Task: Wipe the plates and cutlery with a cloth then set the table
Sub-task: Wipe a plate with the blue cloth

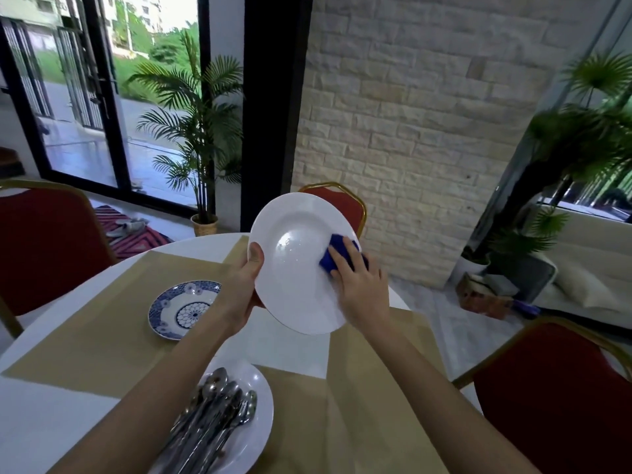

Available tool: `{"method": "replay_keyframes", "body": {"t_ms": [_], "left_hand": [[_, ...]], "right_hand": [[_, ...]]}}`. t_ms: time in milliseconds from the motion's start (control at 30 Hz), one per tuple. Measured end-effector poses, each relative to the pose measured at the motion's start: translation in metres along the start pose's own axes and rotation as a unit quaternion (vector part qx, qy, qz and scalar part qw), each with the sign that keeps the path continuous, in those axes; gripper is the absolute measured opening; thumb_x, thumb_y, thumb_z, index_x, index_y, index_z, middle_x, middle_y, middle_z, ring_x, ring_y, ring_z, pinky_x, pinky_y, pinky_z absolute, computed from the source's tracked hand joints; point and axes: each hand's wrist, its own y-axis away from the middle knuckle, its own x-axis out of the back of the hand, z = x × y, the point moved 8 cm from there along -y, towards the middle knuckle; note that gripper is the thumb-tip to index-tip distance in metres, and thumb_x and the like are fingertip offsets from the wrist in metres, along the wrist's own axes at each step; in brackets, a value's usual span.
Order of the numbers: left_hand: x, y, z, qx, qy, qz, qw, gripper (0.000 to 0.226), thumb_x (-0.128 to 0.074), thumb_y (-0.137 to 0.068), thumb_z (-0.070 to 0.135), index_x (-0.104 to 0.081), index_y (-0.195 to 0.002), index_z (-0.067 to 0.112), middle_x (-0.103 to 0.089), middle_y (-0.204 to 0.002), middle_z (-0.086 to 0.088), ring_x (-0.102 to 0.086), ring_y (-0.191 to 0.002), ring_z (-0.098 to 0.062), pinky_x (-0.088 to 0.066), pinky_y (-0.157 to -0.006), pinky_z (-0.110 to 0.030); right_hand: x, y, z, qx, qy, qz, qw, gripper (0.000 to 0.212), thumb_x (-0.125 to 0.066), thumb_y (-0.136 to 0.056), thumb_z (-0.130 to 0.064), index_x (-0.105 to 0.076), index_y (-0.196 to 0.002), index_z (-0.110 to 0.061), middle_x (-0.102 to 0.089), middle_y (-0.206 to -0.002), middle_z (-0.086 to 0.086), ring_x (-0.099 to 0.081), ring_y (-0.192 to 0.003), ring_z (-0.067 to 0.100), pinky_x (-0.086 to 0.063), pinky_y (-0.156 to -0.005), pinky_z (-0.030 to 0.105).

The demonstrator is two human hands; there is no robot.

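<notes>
Left hand (pixel 243 285) grips tilted white plate (pixel 292 268) at 9 o'clock; right hand (pixel 359 285), fingers flat, presses blue cloth (pixel 329 257) at 3 o'clock.

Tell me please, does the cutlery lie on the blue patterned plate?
No, the cutlery lies on the near white plate.

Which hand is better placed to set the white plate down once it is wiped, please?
Probably the left hand: it grips the white plate by its rim, above the table, while the right hand is busy pressing the blue cloth against the plate's face.
</notes>
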Motion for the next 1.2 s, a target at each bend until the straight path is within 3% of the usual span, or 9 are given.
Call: {"method": "replay_keyframes", "body": {"t_ms": [133,267,367,533,767,867,1067,1133,1200], "left_hand": [[-0.005,-0.004,-0.005,-0.009,-0.001,0.034,0.999,0.033,-0.029,-0.095,0.051,-0.05,-0.116,0.035,-0.065,-0.109,-0.002,-0.066,-0.092,-0.022,-0.057,-0.058,-0.039],[0.002,-0.013,-0.007,-0.003,0.011,0.072,0.997,0.031,-0.029,-0.098,0.05,-0.052,-0.114,0.037,-0.066,-0.113,-0.004,-0.065,-0.098,-0.026,-0.058,-0.062,-0.044],[0.013,-0.018,-0.01,0.041,0.013,0.096,0.994,0.037,-0.032,-0.095,0.057,-0.053,-0.118,0.038,-0.067,-0.114,-0.004,-0.065,-0.1,-0.03,-0.057,-0.062,-0.046],[0.017,-0.015,-0.013,0.154,0.08,0.091,0.981,0.068,-0.032,-0.084,0.074,-0.05,-0.124,0.021,-0.065,-0.105,-0.012,-0.066,-0.093,-0.032,-0.057,-0.071,-0.044],[0.042,-0.016,-0.003,0.094,-0.155,0.133,0.974,0.099,-0.023,-0.065,0.086,-0.042,-0.137,0.021,-0.053,-0.129,-0.002,-0.051,-0.113,-0.022,-0.046,-0.093,-0.042],[0.022,-0.018,-0.003,0.043,-0.087,0.092,0.991,0.069,-0.031,-0.082,0.067,-0.053,-0.126,0.018,-0.066,-0.112,-0.004,-0.064,-0.098,-0.022,-0.056,-0.066,-0.031],[0.006,-0.018,0.024,-0.055,-0.036,0.213,0.975,0.051,-0.034,-0.09,0.066,-0.06,-0.077,0.024,-0.066,-0.081,-0.002,-0.061,-0.082,-0.024,-0.049,-0.076,-0.038],[0.004,-0.021,0.026,-0.043,0.034,0.236,0.97,0.044,-0.033,-0.097,0.054,-0.062,-0.084,0.024,-0.068,-0.088,-0.002,-0.063,-0.087,-0.023,-0.053,-0.081,-0.037],[0.003,-0.025,0.02,-0.007,0.112,0.238,0.965,0.042,-0.033,-0.098,0.052,-0.062,-0.103,0.022,-0.068,-0.101,-0.002,-0.064,-0.093,-0.021,-0.054,-0.08,-0.037]], "right_hand": [[-0.008,0.028,-0.021,-0.028,-0.123,-0.055,0.99,0.064,-0.008,-0.09,-0.054,-0.046,-0.136,-0.032,-0.037,-0.15,-0.012,-0.039,-0.116,0.023,-0.03,-0.089,0.032],[-0.008,0.042,-0.055,0.082,-0.168,-0.142,0.972,0.071,-0.029,-0.086,-0.072,-0.039,-0.142,-0.028,-0.038,-0.149,-0.007,-0.039,-0.118,0.025,-0.033,-0.099,0.032],[-0.01,0.031,-0.057,0.144,-0.12,-0.166,0.968,0.056,-0.064,-0.087,-0.037,-0.044,-0.138,-0.024,-0.052,-0.137,0.0,-0.051,-0.111,0.029,-0.042,-0.093,0.037],[0.035,0.002,-0.045,0.14,-0.226,-0.101,0.959,0.038,-0.064,-0.08,-0.008,-0.061,-0.115,-0.023,-0.068,-0.103,-0.003,-0.058,-0.089,0.019,-0.044,-0.074,0.031],[0.1,-0.04,0.024,-0.073,-0.59,-0.023,0.804,0.053,-0.085,-0.063,-0.01,-0.064,-0.111,-0.008,-0.072,-0.097,0.005,-0.069,-0.09,0.021,-0.058,-0.074,0.032],[0.097,-0.05,0.05,-0.15,-0.635,0.042,0.756,0.05,-0.084,-0.068,-0.008,-0.062,-0.113,-0.009,-0.071,-0.099,0.003,-0.07,-0.086,0.013,-0.057,-0.069,0.027],[0.064,-0.044,0.062,-0.199,-0.522,0.14,0.818,0.021,-0.065,-0.089,-0.027,-0.057,-0.108,-0.027,-0.063,-0.094,-0.011,-0.06,-0.084,0.005,-0.047,-0.078,0.03],[0.041,-0.025,0.055,-0.186,-0.548,0.124,0.806,0.031,-0.055,-0.092,-0.041,-0.052,-0.122,-0.032,-0.062,-0.112,-0.013,-0.059,-0.102,0.004,-0.047,-0.09,0.033],[0.029,0.001,0.04,-0.131,-0.478,0.146,0.856,0.043,-0.042,-0.094,-0.047,-0.043,-0.136,-0.036,-0.046,-0.139,-0.021,-0.044,-0.126,0.006,-0.032,-0.109,0.03]]}}
